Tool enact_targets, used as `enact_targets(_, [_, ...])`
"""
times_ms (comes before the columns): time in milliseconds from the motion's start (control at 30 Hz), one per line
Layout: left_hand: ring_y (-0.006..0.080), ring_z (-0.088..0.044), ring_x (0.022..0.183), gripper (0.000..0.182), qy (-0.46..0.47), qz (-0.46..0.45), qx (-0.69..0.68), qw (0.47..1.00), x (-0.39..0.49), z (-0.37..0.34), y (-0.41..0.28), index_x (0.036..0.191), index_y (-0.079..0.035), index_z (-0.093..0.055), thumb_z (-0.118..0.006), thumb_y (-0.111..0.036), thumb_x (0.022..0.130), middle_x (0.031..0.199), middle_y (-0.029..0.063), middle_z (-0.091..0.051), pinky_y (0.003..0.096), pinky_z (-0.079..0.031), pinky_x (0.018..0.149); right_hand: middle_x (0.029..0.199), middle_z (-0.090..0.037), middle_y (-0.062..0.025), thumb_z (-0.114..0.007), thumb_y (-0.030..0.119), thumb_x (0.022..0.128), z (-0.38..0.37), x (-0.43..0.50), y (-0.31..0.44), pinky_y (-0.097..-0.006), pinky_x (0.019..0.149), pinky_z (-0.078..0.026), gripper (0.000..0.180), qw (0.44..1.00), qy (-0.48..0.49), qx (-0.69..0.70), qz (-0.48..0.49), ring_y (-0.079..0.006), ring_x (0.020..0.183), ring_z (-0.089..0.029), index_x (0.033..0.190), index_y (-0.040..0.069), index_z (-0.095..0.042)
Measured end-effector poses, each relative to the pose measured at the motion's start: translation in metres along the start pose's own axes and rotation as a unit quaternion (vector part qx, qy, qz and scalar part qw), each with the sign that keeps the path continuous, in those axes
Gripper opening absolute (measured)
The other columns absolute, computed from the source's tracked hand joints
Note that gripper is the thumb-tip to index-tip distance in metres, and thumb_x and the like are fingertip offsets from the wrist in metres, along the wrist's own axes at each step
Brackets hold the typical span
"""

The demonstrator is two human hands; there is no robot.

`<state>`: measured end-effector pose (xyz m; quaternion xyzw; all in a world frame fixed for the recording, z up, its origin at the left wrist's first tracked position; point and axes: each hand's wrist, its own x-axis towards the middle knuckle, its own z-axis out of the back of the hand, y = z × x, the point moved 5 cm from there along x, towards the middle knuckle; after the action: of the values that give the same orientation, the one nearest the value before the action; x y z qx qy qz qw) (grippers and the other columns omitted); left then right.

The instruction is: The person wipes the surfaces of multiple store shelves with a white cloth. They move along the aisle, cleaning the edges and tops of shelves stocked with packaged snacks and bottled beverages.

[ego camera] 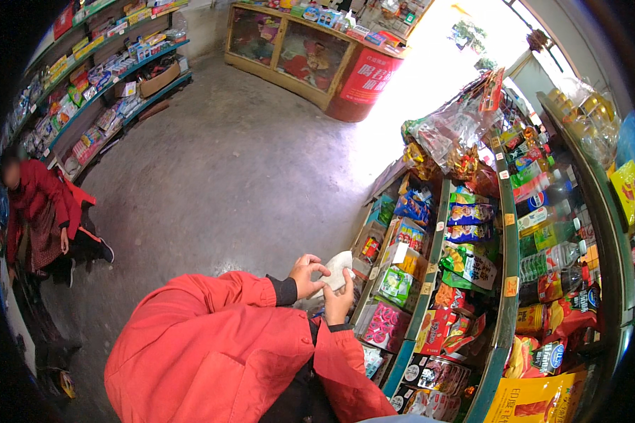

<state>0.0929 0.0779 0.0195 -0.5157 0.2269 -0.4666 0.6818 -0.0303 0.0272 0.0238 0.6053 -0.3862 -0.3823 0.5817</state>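
Note:
Both of my hands hold a crumpled white cloth (334,267) in front of my red jacket (206,343). My left hand (306,277) pinches its left side between thumb and fingers. From the right and below, my right hand (338,302) grips the cloth with the thumb over it. Whether it is fabric or thick paper is hard to tell. Just to the right of my hands stand tiered shop shelves (500,312). Nearest are a box of pink-wrapped goods (385,323) and a box with green packets (397,284).
Snack bags (468,264) and drink bottles (553,259) fill the right shelves. A clear plastic bag (450,132) bulges over their far end. A glass-fronted counter (291,50) stands across the concrete floor (233,174). A seated person (42,206) is at left, below stocked shelves (92,84).

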Motion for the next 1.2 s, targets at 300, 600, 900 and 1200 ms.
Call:
enact_targets(300, [0.0294,-0.045,0.104,0.026,0.011,-0.007,-0.015,1.000,0.011,0.005,0.005,0.085,-0.019,-0.067,-0.074,-0.015,0.060,0.108,0.0124,-0.048,0.0386,-0.038,0.090,0.129,-0.038,-0.0175,-0.056,-0.014,0.070,-0.002,0.012,-0.013,-0.0326,0.095,-0.038,0.065,1.000,-0.012,0.000,0.006,-0.0254,0.116,-0.043,0.130,-0.002,-0.032])
enact_targets(600, [0.0283,-0.047,0.104,0.025,0.037,0.006,-0.013,0.999,0.024,0.022,0.019,0.089,-0.017,-0.066,-0.070,-0.013,0.065,0.110,0.0119,-0.048,0.0373,-0.042,0.085,0.127,-0.041,-0.0168,-0.058,-0.011,0.071,-0.020,0.028,-0.014,-0.0321,0.094,-0.038,0.064,0.999,-0.029,-0.001,0.012,-0.0230,0.114,-0.046,0.129,-0.003,-0.032])
enact_targets(900, [0.0238,-0.048,0.102,0.025,0.046,-0.021,-0.001,0.999,0.041,0.042,0.033,0.090,-0.018,-0.066,-0.069,-0.011,0.066,0.110,0.0096,-0.047,0.0330,-0.046,0.077,0.126,-0.043,-0.0164,-0.058,-0.011,0.071,-0.027,0.051,-0.021,-0.0315,0.091,-0.040,0.065,0.998,-0.069,0.002,0.012,-0.0229,0.111,-0.048,0.130,-0.003,-0.032])
enact_targets(1200, [0.0224,-0.050,0.099,0.023,0.063,-0.018,-0.022,0.998,0.061,0.036,0.043,0.090,-0.017,-0.066,-0.068,-0.010,0.068,0.109,0.0082,-0.048,0.0325,-0.048,0.075,0.127,-0.042,-0.0165,-0.057,-0.012,0.071,-0.009,0.073,-0.013,-0.0321,0.090,-0.042,0.065,0.993,-0.119,0.001,0.020,-0.0241,0.111,-0.047,0.130,-0.001,-0.032])
